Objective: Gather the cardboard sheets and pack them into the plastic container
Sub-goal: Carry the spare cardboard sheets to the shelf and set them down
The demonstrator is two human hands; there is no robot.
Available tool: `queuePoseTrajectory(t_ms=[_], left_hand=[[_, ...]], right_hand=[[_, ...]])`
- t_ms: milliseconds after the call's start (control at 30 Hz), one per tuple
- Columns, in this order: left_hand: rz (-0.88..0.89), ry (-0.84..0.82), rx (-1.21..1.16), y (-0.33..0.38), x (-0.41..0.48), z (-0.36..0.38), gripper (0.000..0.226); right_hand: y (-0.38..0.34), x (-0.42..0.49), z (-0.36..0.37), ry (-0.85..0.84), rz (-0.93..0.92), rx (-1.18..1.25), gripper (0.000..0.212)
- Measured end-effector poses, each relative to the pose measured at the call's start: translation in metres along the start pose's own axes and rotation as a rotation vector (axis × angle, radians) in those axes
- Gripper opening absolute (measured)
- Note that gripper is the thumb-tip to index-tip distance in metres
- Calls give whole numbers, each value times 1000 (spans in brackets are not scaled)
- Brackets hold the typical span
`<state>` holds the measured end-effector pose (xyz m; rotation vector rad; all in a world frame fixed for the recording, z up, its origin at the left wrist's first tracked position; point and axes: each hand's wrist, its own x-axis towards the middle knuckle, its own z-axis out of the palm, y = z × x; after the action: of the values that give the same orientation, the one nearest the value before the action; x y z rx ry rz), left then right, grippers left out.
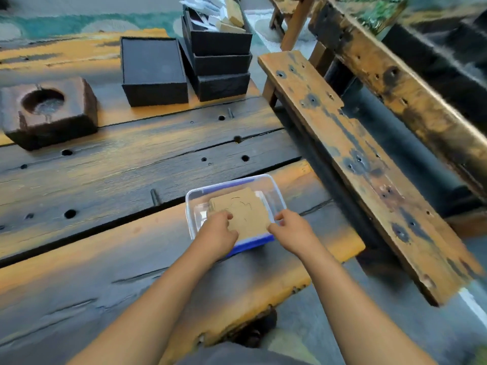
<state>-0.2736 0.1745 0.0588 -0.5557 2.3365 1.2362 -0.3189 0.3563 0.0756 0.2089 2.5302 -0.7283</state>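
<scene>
- Fingers (224, 216) of my left hand (218, 233) and right hand (292, 229) pinch the near edges of the tan cardboard sheets (243, 212).
- Sheets, faintly scored with curved lines, no readable writing, sit inside the clear blue-rimmed plastic container (274, 191) on the wooden table (118, 159).

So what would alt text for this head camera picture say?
Both hands, left hand and right hand, press a stack of cardboard sheets into a clear plastic container on a worn wooden table; black boxes sit behind.
</scene>
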Motion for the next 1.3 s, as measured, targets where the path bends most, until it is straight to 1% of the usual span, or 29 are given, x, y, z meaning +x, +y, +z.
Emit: queuePoseTrajectory(t_ms=[100, 233, 267, 333, 533, 667, 767, 833, 900, 1000, 1100, 1200, 1300], left_hand=[[63, -115, 86, 21, -20, 14, 43], [156, -170, 243, 48, -45, 38, 34], [190, -175, 297, 55, -53, 48, 33], [244, -206, 401, 66, -69, 70, 37], [438, -295, 699, 111, -120, 159, 37], [654, -400, 884, 147, -159, 230, 39], [884, -497, 991, 176, -202, 299, 41], [1036, -572, 1034, 187, -233, 341, 41], [1175, -650, 1071, 195, -267, 376, 40], [1359, -794, 1132, 201, -321, 430, 39], [1505, -905, 1150, 209, -368, 476, 35], [1624, -1060, 1173, 214, -417, 528, 36], [1762, -1192, 1174, 214, -457, 563, 28]], right_hand=[[29, -25, -16, 26, 33, 26, 31], [79, -52, -30, 61, 106, 83, 38], [94, -62, -33, 69, 120, 115, 39], [126, -80, -34, 88, 140, 145, 32], [246, -156, -57, 249, 308, 246, 24], [323, -232, -53, 428, 479, 318, 23], [372, -296, -49, 549, 646, 334, 33], [394, -337, -48, 614, 712, 346, 34], [410, -378, -45, 680, 774, 347, 31], [431, -445, -31, 774, 958, 347, 33], [443, -500, -18, 820, 1119, 359, 37], [456, -549, -8, 881, 1305, 442, 33], [462, -583, -8, 943, 1451, 506, 32]])
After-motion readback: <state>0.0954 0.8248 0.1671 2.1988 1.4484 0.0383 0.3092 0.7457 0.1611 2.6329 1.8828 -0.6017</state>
